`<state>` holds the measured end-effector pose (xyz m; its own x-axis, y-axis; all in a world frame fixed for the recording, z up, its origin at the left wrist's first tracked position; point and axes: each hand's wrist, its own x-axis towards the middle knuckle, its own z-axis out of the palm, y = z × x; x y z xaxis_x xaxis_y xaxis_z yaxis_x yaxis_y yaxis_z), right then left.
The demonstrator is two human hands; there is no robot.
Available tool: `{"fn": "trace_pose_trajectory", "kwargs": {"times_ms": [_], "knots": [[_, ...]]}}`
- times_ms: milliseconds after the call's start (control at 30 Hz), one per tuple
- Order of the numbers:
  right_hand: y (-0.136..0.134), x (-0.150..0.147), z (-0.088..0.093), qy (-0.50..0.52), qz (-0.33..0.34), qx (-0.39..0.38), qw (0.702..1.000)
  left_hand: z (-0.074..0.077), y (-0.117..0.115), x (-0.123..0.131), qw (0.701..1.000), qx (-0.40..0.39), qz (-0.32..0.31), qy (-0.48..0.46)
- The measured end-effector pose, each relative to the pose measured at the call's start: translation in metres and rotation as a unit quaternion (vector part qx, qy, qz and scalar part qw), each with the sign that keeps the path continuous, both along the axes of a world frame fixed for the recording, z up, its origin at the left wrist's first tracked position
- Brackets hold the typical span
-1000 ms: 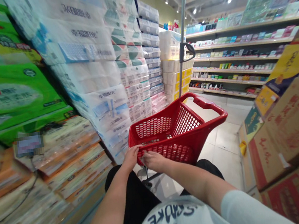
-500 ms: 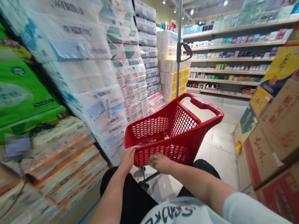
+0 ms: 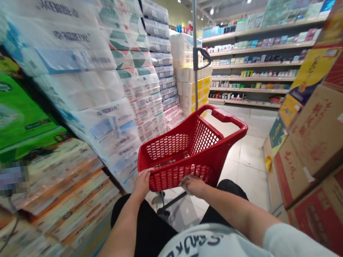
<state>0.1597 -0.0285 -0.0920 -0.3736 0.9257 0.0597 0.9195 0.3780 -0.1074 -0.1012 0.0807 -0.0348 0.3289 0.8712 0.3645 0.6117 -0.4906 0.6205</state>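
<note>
A red plastic shopping cart (image 3: pixel 197 135) stands before my knees, its basket walls pierced with holes. My left hand (image 3: pixel 142 185) holds the basket's rim at the near left corner, the fingers bent over the edge. Against the lower part of the near side wall, my right hand (image 3: pixel 196 185) is closed around a crumpled greyish cloth (image 3: pixel 185 181), mostly hidden by the fingers. The basket's visible inside holds nothing I can make out. A tall metal pole with a dark handle (image 3: pixel 196 60) rises behind the cart.
Wrapped tissue packs (image 3: pixel 88 72) are piled high on the left, with green packs (image 3: pixel 1 108) nearer. Cardboard boxes (image 3: pixel 326 129) line the right side. Shelves of small goods (image 3: pixel 252 50) stand at the back, beyond a tiled floor (image 3: pixel 247 156).
My right hand has slid rightward along the cart's near side with the cloth. My left hand stays on the rim. The whole view has shifted slightly, moving the cart left in the picture.
</note>
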Motion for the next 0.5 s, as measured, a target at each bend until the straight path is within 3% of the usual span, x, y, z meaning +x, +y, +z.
{"fn": "trace_pose_trajectory", "kwargs": {"times_ms": [200,500], "knots": [[-0.016,0.017,-0.004,0.019,-0.05,-0.012,0.999,-0.001,0.0,0.002,1.0,0.003,0.0,-0.001],[-0.03,0.051,-0.001,0.061,-0.095,0.053,0.992,0.004,0.001,0.002,0.999,-0.033,0.017,0.014]]}}
